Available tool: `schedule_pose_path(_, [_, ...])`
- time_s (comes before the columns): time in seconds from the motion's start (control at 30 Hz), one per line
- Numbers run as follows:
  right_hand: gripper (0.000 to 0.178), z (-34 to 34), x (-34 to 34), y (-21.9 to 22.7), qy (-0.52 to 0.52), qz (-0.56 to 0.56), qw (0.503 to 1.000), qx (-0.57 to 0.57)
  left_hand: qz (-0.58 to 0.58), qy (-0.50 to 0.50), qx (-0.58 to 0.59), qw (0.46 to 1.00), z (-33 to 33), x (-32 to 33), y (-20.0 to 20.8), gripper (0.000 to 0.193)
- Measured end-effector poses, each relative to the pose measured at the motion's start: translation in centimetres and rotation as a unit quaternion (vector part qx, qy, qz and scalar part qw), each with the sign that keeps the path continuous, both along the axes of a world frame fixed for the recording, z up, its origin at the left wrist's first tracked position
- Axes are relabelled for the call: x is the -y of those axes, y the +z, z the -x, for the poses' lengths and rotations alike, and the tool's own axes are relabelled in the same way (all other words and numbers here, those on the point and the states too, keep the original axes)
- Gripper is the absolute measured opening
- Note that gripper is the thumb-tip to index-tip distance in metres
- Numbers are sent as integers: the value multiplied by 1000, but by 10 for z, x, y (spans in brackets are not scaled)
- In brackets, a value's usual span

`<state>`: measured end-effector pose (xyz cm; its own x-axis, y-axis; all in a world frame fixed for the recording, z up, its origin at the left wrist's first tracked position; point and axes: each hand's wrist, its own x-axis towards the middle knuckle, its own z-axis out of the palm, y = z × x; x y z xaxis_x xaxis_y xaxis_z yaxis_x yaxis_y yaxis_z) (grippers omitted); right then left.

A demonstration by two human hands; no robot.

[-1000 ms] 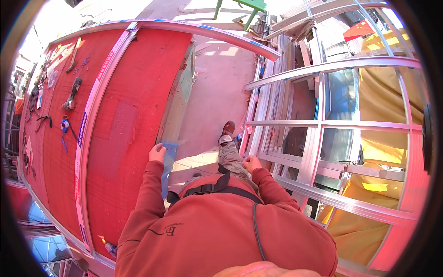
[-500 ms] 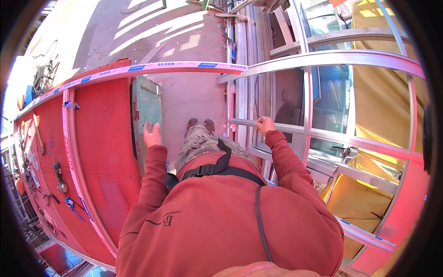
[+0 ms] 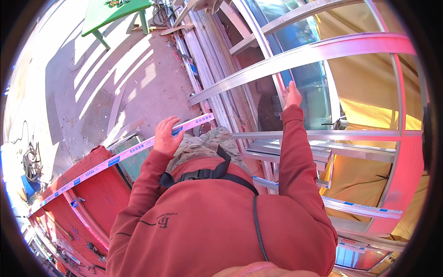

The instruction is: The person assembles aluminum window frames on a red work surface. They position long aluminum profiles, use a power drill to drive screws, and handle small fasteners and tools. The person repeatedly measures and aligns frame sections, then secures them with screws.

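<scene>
My left hand (image 3: 167,135) is over the near end of a long metal bar (image 3: 115,159) wrapped in printed white and blue film. Its fingers stretch to the right, slightly apart, and nothing shows in them. My right hand (image 3: 291,96) is raised beside a thin bar of a large silver metal frame (image 3: 300,55). One digit points up while the other fingers are curled in; whatever they hold, if anything, is hidden. I cannot tell whether this hand touches the frame.
A red-topped workbench (image 3: 104,196) with scattered tools stands at the left. A green table (image 3: 115,13) is at the far left. Long metal profiles (image 3: 207,51) lie beyond the frame, with glass panes (image 3: 311,87) and yellow sheeting (image 3: 369,87) on the right.
The view has turned to the right, bringing the green table in. My left hand has come over the film-wrapped bar, and my right hand has moved farther out along the frame.
</scene>
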<state>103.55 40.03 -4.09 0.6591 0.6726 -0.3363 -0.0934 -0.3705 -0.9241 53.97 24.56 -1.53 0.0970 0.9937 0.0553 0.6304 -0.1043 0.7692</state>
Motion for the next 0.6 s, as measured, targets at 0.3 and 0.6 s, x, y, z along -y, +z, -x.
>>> schedule_pose_path(0.3, [68, -46, -141, 104, -47, -206, 975, -66, 162, -162, -127, 965, -15, -37, -17, 65])
schedule_pose_path(0.6, [78, 9, -203, 119, -37, -300, 951, -73, 226, -141, -147, 952, -71, -53, -29, 51])
